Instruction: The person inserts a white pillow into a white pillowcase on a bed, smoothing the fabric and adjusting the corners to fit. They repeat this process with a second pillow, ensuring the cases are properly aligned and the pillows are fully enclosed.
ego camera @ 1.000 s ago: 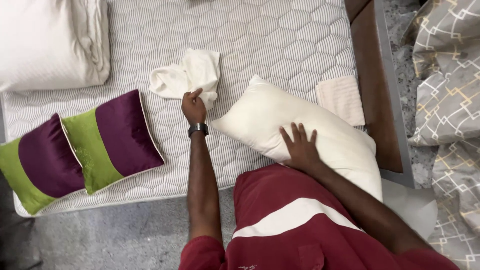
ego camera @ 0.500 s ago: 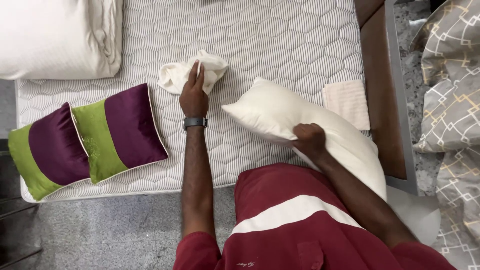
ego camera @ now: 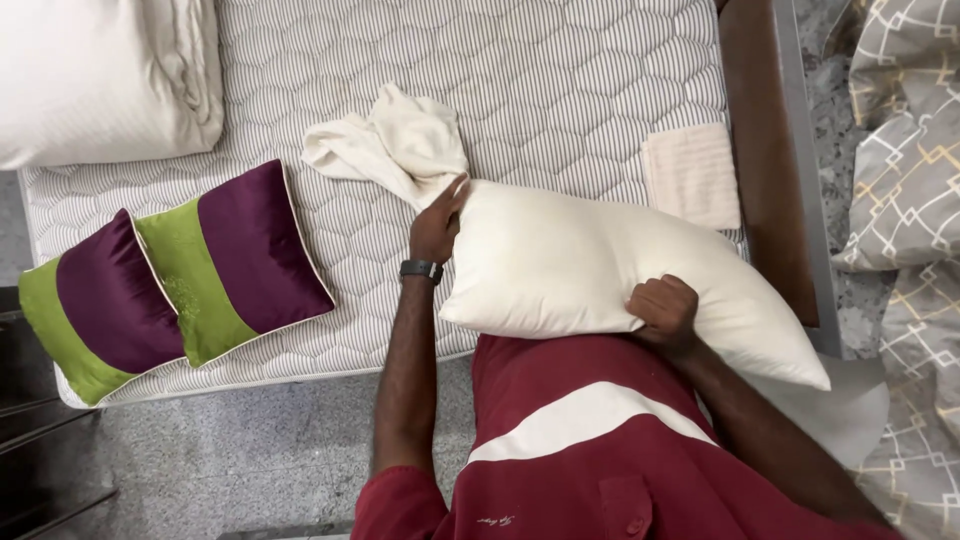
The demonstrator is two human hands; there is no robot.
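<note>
— What is held by the left hand (ego camera: 437, 222)?

— A crumpled cream pillowcase (ego camera: 392, 147) is gripped at its near end; the fingers are closed around the cloth, which is spread out on the quilted mattress (ego camera: 560, 80) beyond the hand. A dark watch (ego camera: 421, 270) is worn on that wrist.

— And the right hand (ego camera: 662, 307)?

— It is curled shut, and the near edge of the bare cream pillow (ego camera: 590, 275) is pinched in it. The pillow is laid across the mattress edge, just in front of the person's red shirt, with its right corner hung out past the bed's wooden side rail (ego camera: 765, 150).

— Are pillow and pillowcase touching?

— They are met at the pillow's upper left corner, where the left hand is placed.

— What else is seen?

— A folded beige towel (ego camera: 692, 174) is laid just beyond the pillow. Two purple-and-green cushions (ego camera: 175, 275) are set side by side well to the left, and a folded white duvet (ego camera: 105, 75) is placed at the far left corner. A grey patterned sheet (ego camera: 905, 190) is seen on the floor to the right.
</note>
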